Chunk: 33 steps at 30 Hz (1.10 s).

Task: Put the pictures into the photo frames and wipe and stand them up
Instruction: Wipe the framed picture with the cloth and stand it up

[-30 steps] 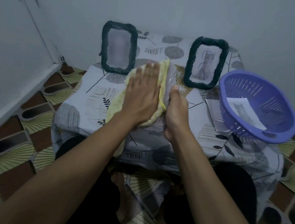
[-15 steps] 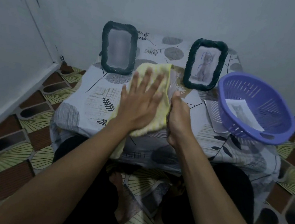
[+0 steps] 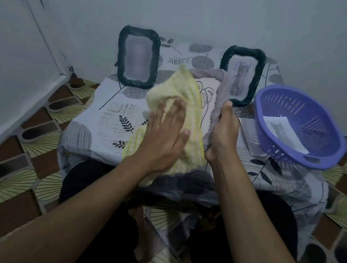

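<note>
1. Head view, left hand: your left hand [image 3: 163, 134] lies flat with the fingers straight. It presses a pale yellow ribbed cloth [image 3: 179, 92] against the face of a grey rope-wrapped rectangular photo frame [image 3: 222, 89].
2. Head view, right hand: your right hand [image 3: 222, 135] is curled round the right edge of the grey frame, thumb on the front. It holds the frame raised and tilted over the near edge of the table, in front of you.
3. Grey frame, contents: a pale picture with a line-drawn leaf [image 3: 207, 96] shows in the opening, between the cloth and the right rail. The cloth covers the rest of it.
4. Standing frames: a dark green rope-wrapped frame [image 3: 120, 59] stands upright at the back left of the table; its picture is too blurred to read. A second dark green rope-wrapped frame [image 3: 258, 76] stands at the back right, partly behind the grey frame. It holds a cat picture [image 3: 242, 74].
5. Container: a round purple slotted plastic basket [image 3: 261, 120] sits on the right side of the table, just beside your right hand. Inside it lies one white printed sheet showing a grey cat [image 3: 284, 131].
6. Under the container: a white sheet of paper [image 3: 246, 136] lies flat on the table, partly beneath the basket's left side. You cannot tell what is printed on it.
7. Support: the low table is covered by a white tablecloth printed with leaves and circles [image 3: 110, 101]. It stands on a brown and green patterned floor mat [image 3: 33, 158].
</note>
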Motion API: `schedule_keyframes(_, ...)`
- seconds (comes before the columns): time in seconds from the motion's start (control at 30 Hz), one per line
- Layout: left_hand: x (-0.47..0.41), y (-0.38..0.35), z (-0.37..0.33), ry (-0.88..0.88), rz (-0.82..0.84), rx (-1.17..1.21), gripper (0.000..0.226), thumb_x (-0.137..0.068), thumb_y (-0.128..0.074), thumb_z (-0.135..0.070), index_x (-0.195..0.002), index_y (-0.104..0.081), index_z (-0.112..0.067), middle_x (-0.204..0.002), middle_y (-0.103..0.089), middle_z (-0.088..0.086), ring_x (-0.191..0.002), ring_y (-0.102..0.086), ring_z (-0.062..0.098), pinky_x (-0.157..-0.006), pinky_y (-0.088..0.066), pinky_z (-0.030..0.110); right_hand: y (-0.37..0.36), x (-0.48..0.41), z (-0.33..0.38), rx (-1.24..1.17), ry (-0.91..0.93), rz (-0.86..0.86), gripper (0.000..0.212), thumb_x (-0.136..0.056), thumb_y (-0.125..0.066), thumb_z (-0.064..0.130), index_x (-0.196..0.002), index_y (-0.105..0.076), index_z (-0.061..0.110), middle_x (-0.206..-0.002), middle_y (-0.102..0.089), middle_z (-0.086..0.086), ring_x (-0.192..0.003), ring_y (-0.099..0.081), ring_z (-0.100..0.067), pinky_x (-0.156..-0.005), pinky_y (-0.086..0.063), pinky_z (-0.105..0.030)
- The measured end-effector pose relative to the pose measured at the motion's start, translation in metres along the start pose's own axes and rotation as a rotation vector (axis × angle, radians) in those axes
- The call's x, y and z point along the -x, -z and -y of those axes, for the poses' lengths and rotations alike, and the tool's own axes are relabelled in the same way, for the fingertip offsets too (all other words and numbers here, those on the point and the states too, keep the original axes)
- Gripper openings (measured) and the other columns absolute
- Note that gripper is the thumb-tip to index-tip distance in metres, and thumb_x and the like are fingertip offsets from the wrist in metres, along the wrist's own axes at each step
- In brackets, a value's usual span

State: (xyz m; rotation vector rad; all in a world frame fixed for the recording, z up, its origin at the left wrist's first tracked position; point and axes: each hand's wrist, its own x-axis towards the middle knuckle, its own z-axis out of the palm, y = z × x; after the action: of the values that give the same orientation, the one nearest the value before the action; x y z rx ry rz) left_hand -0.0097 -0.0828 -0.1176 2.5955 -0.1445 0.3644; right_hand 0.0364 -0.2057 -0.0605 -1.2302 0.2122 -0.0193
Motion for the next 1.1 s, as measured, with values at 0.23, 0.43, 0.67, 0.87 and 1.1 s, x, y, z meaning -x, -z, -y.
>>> schedule_keyframes(0.23, -0.029, 0.019, 0.007, -0.101, -0.023, -0.246, 0.06, -0.098, -0.004, -0.059, -0.152, 0.017, -0.044, -0.163, 0.017, -0.019, -0.152, 0.017, 0.022, -0.118, 0.006, 0.062, -0.005, 0.01, -0.011, 0.059, -0.09, 0.161, 0.046, -0.107, -0.036, 0.039, -0.118, -0.067, 0.007, -0.112, -0.073, -0.014, -0.104, -0.07, -0.03, -0.094, -0.055, -0.052)
schedule_keyframes(0.43, -0.062, 0.03, 0.024, 0.055, -0.172, 0.122, 0.059, -0.107, -0.015, -0.045, -0.16, -0.003, -0.022, -0.168, -0.002, 0.002, -0.153, -0.001, 0.015, -0.125, -0.004, 0.039, -0.003, 0.013, -0.018, 0.115, -0.035, 0.187, 0.042, -0.108, -0.038, 0.032, -0.07, -0.044, 0.016, -0.052, -0.047, 0.003, -0.049, -0.045, -0.013, -0.055, -0.036, -0.026)
schedule_keyframes(0.67, -0.028, 0.008, 0.0, 0.143, -0.037, 0.15, 0.068, -0.104, -0.015, -0.05, -0.157, 0.011, -0.017, -0.166, 0.017, 0.0, -0.152, 0.015, 0.019, -0.124, 0.002, 0.041, 0.003, 0.0, -0.011, 0.065, -0.026, 0.09, 0.037, -0.106, -0.04, 0.036, -0.109, -0.067, 0.011, -0.103, -0.073, -0.013, -0.101, -0.07, -0.027, -0.094, -0.053, -0.045)
schedule_keyframes(0.87, -0.014, -0.005, -0.014, -0.068, -0.023, -0.208, 0.065, -0.098, -0.003, -0.052, -0.155, 0.017, -0.028, -0.165, 0.016, -0.008, -0.152, 0.017, 0.026, -0.119, 0.005, 0.059, 0.006, 0.003, -0.011, 0.079, -0.09, 0.192, 0.043, -0.108, -0.037, 0.032, -0.112, -0.069, 0.004, -0.109, -0.073, -0.017, -0.104, -0.069, -0.032, -0.09, -0.056, -0.043)
schedule_keyframes(1.1, -0.058, 0.028, -0.009, 0.105, -0.166, -0.153, 0.055, -0.098, -0.009, -0.06, -0.151, -0.014, -0.051, -0.162, -0.022, -0.008, -0.147, -0.022, 0.028, -0.113, -0.012, 0.064, -0.005, 0.014, -0.024, 0.101, -0.098, 0.27, 0.041, -0.105, -0.041, 0.033, -0.108, -0.071, 0.005, -0.11, -0.071, -0.025, -0.108, -0.066, -0.042, -0.097, -0.049, -0.062)
